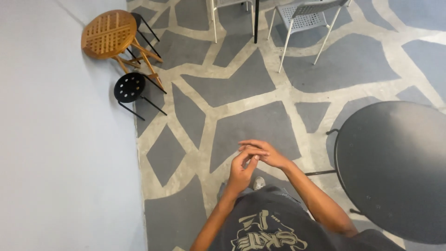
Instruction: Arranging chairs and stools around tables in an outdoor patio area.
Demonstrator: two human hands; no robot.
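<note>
My left hand [241,173] and my right hand [262,152] meet in front of my chest, above the stone-patterned floor. The right hand's fingers lie across the left hand's fingertips, touching them. Neither hand holds an object. My dark printed shirt [274,223] fills the bottom of the view, and one light shoe [259,182] shows below the hands.
A round black metal table [395,167] stands close at my right. Along the grey wall [60,153] on the left are a black stool [130,88] and a folded round wooden table [108,35]. White perforated chairs [304,18] stand at the far top.
</note>
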